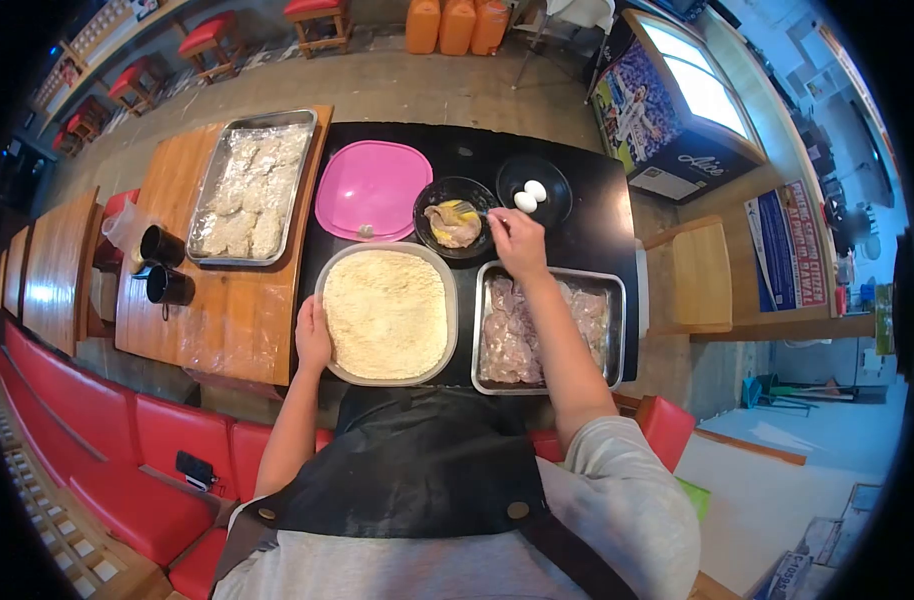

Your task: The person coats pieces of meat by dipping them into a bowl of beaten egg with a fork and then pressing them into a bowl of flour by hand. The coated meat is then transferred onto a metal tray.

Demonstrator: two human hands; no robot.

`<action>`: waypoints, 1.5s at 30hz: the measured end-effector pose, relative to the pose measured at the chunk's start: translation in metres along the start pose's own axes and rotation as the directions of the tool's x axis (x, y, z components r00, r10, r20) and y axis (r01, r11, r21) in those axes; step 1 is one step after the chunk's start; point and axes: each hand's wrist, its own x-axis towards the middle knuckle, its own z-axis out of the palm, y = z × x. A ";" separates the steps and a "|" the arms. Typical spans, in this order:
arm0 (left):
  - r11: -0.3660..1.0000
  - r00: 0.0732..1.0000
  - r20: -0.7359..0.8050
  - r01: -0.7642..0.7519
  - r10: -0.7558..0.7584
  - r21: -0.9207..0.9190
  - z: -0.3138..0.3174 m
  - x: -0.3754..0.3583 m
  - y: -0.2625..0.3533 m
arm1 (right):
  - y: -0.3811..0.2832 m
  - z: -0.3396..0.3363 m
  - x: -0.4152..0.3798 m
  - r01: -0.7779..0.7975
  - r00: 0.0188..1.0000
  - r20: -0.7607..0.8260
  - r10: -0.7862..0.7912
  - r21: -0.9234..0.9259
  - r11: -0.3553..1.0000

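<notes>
My right hand (pixel 520 243) is closed around a fork (pixel 467 208), whose tines touch a piece of raw meat (pixel 455 226) in yellow beaten egg. That meat lies in a dark bowl (pixel 424 240). My left hand (pixel 313 333) grips the left side of a plastic tub (pixel 453 330) filled with pale breading flour (pixel 387 315); some of its fingers are hidden against the wall. Under my right forearm stands a metal tray (pixel 620 340) of raw meat pieces (pixel 509 340). Two white eggs (pixel 531 196) rest on a black plate (pixel 557 180) beyond my right hand.
A pink lid (pixel 372 185) lies behind the tub on the black table (pixel 597 230). On the wooden table (pixel 157 340) to the left are a metal tray (pixel 203 215) of coated pieces and two dark mugs (pixel 170 286). Red bench seats (pixel 97 385) line the near left side.
</notes>
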 end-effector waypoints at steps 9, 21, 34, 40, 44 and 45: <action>0.936 1.000 -0.008 -0.023 0.027 0.351 -0.007 -0.004 0.027 | 0.007 0.018 -0.005 0.090 0.995 0.040 -0.088 -0.043 0.995; 0.976 0.998 -0.053 -0.007 0.019 0.216 -0.024 -0.006 0.031 | 0.003 0.014 -0.010 0.035 0.999 -0.012 -0.035 -0.014 0.999; 0.982 0.985 -0.171 -0.003 0.036 0.191 -0.013 -0.007 -0.011 | -0.006 0.015 -0.010 0.038 0.995 -0.096 -0.042 -0.037 0.999; 0.987 0.985 -0.161 -0.031 0.056 0.156 -0.014 -0.010 -0.003 | 0.005 0.016 -0.015 0.000 0.995 -0.097 -0.010 -0.106 0.994; 0.986 0.980 -0.185 -0.047 0.076 0.158 -0.014 -0.010 -0.006 | 0.001 0.011 -0.012 0.053 0.993 -0.098 -0.065 -0.118 0.992; 0.989 0.981 -0.181 -0.042 0.067 0.140 -0.013 -0.010 -0.006 | 0.005 0.013 -0.012 0.053 0.993 -0.097 -0.065 -0.119 0.991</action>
